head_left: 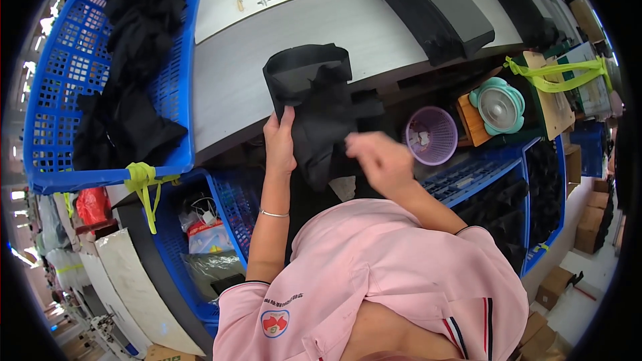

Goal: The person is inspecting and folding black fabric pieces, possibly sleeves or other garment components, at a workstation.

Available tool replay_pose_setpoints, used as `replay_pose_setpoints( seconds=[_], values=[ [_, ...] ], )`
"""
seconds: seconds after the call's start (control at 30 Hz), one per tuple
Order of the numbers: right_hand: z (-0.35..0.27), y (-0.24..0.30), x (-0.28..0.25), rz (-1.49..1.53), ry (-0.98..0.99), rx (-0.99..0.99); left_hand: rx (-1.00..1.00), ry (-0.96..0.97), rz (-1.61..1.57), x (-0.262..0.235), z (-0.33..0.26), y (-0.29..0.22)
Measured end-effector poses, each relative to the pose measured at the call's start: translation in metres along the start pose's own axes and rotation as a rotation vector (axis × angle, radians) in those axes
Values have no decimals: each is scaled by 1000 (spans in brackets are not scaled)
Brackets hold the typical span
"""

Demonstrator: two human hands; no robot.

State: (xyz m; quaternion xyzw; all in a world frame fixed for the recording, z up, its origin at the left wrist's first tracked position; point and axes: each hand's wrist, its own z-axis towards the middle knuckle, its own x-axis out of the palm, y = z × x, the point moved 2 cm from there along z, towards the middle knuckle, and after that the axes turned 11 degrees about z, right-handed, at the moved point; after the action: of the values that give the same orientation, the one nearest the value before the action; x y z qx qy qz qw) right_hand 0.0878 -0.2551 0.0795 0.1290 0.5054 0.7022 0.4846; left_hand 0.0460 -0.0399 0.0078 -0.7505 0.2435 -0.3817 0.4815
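A black fabric piece [324, 117], its top curved into a band with a grey inner face, hangs in front of the table edge. My left hand [281, 144] is closed on its left side, the thumb up along the cloth. At the piece's right side is my right hand [382, 160], fingers curled toward the cloth and smeared by motion. Whether those fingers grip the fabric cannot be made out. Dark cloth below the piece blends into it, so its lower edge is hard to tell.
A blue basket [190, 87] of black fabric stands left on the grey table [231, 87]. Stacked black pieces [435, 10] lie at the far right. A purple bin [431, 135], a teal-rimmed round object [498, 105] and blue crates [468, 174] are on the right.
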Motion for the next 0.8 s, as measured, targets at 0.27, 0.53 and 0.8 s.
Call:
replay_pose_setpoints(
  seconds=[0.27,0.53,0.8],
  values=[
    [19,-27,-35,600,130,764,-108,326,-173,-3,-41,12],
    [-9,-37,-9,1029,-101,784,-131,235,-60,-4,-67,23],
    [-25,14,-18,-71,-121,231,28,112,383,28,-90,4]
  ],
)
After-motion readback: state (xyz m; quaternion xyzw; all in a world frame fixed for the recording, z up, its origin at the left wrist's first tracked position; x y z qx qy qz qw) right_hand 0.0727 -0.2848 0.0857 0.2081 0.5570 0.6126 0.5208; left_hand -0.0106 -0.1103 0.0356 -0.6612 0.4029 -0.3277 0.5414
